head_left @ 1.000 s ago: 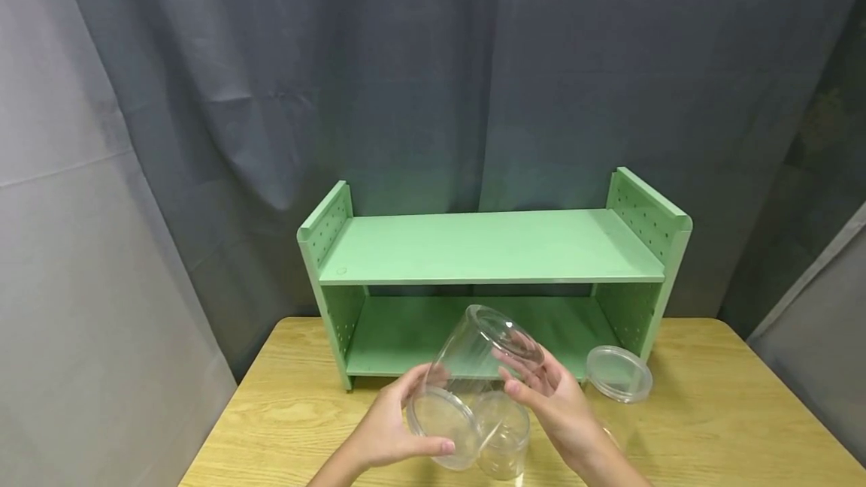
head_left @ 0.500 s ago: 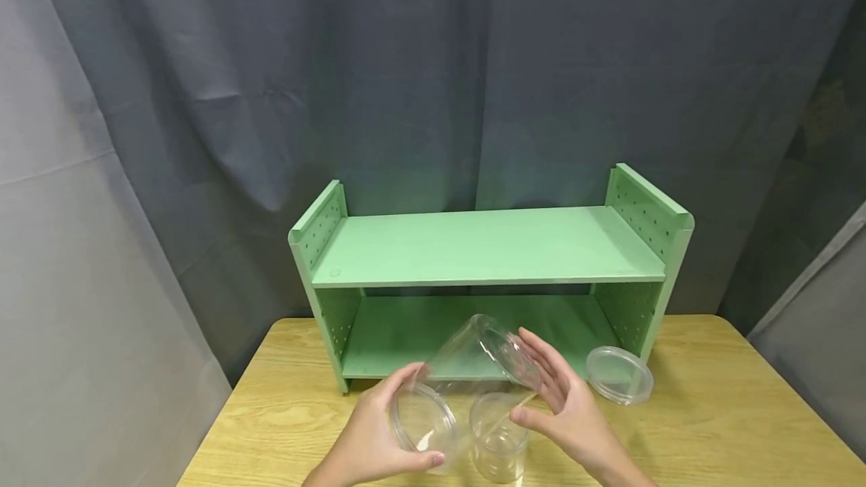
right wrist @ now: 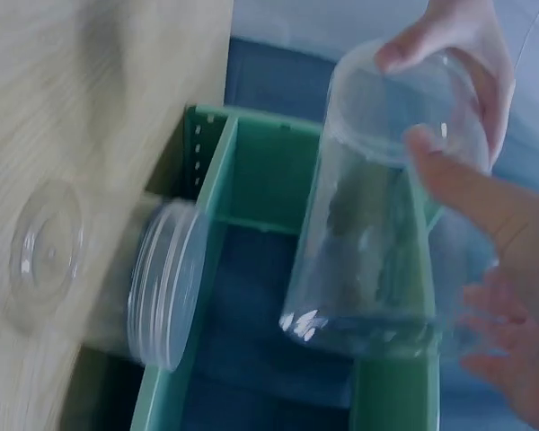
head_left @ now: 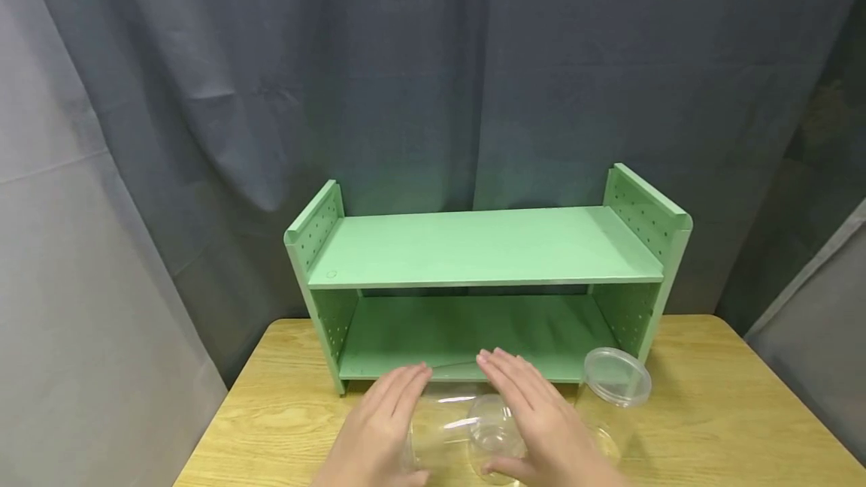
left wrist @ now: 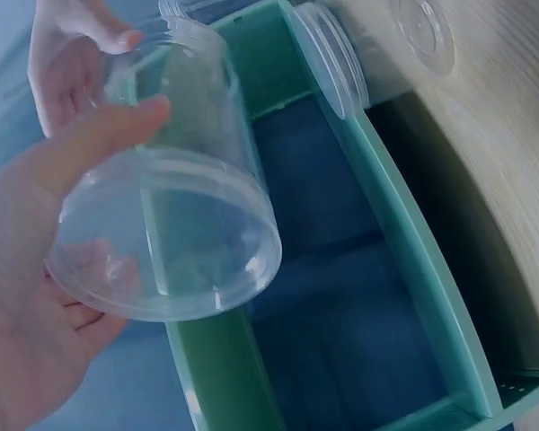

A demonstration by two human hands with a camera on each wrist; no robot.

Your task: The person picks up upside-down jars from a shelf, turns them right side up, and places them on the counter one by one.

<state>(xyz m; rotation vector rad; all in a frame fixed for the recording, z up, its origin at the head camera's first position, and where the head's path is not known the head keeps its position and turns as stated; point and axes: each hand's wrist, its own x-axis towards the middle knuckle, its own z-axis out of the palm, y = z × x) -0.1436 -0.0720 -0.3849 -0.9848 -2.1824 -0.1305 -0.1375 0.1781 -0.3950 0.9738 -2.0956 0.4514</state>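
Note:
Both hands hold one large clear plastic jar, which lies on its side in the air above the table. My left hand grips its wide rimmed end; in the left wrist view the thumb lies on the wall and fingers show through the plastic. That end looks lidded. Around the base end curls my right hand, thumb near me, fingers on the far side, as the right wrist view shows. Behind the held jar, a smaller clear container is seen through it. To the right, a lidded clear jar stands upright.
A green two-tier shelf stands on the wooden table beyond the hands. Its front right corner is close to the standing lidded jar. Grey curtains hang behind and at the sides.
The held jar has gone from tilted, base up, to nearly level and lower. Both hands have turned with it, so their backs now face up, and the right hand has moved slightly down.

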